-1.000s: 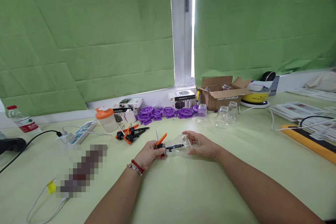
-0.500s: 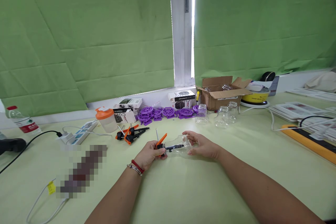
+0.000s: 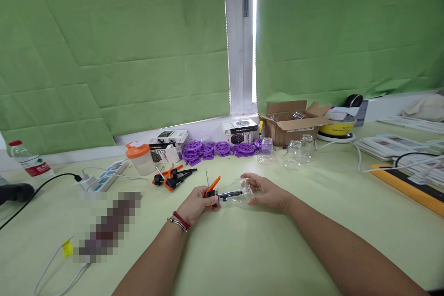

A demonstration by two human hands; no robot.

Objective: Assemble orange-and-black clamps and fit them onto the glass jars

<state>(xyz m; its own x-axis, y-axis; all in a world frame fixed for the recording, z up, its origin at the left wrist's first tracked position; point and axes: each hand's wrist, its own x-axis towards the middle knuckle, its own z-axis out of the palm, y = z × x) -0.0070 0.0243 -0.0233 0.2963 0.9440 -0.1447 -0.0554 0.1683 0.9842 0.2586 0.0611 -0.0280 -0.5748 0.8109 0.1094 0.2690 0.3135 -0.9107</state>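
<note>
Low over the middle of the table, a clear bottle (image 3: pixel 236 201) lies on its side between my two hands. A black spray head with an orange trigger (image 3: pixel 214 186) is at its neck, and the black tube (image 3: pixel 231 194) reaches inside the bottle. My left hand (image 3: pixel 198 203) is closed round the spray head, thumb on top. My right hand (image 3: pixel 267 193) curls round the bottle's wide base, with the thumb and fingers on opposite sides. More black spray heads with orange triggers (image 3: pixel 172 177) lie beyond my left hand. Clear bottles (image 3: pixel 294 153) stand upright at the back right.
Purple plastic wheel-like parts (image 3: pixel 222 148) line the back, beside small printed boxes (image 3: pixel 240 132). An open cardboard box (image 3: pixel 294 125) stands behind the bottles. On the left are an orange-lidded cup (image 3: pixel 140 157), a power strip (image 3: pixel 111 175) and cables; papers (image 3: pixel 388 147) lie right.
</note>
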